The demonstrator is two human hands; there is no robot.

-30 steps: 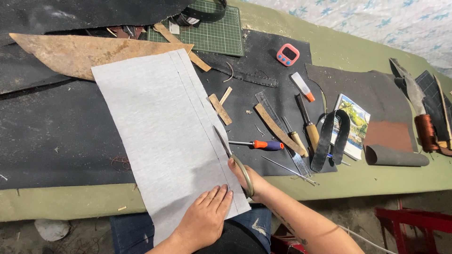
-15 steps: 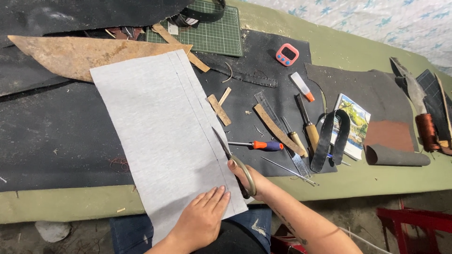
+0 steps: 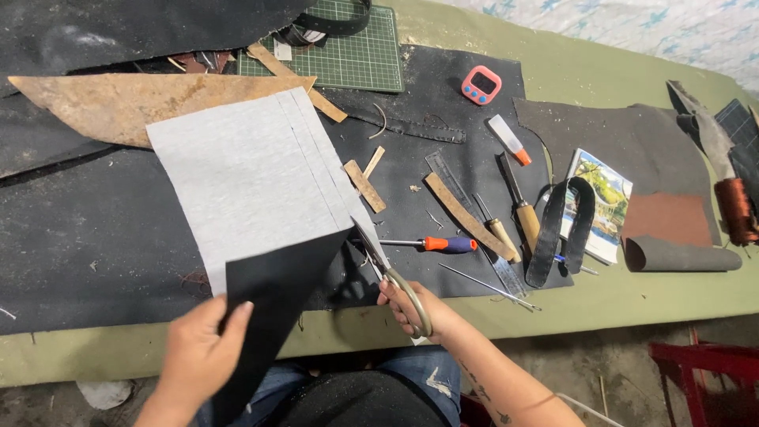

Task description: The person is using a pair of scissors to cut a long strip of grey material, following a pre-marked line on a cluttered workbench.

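- Olive-green bench takes up most of the view, with big dark leather sheets spread over it and a bit of dirty floor showing below the front edge.
- Left hand has its grip clenched on the near corner of a grey sheet, folding that corner up so the black underside faces the camera. Thumb on one side, fingers on the other.
- Rest of the grey sheet lies flat on the dark leather, running away toward a brown, rough-looking leather scrap.
- Right hand is grasping a pair of scissors, fingers through the loops. Blades point up along the sheet's right edge, right at the strip with parallel lines running down it. Can't tell how far apart the blades are.
- Just right of the scissors: a screwdriver with an orange and blue handle, lying sideways.
- Further right there are a couple of wooden-handled tools, a metal ruler, a long tan leather strip and a black strap loop resting on a colourful booklet.
- Toward the back: a green cutting mat and a small pink timer.
- Far right: a brown leather piece, a rolled grey piece and a spool of reddish-brown thread.
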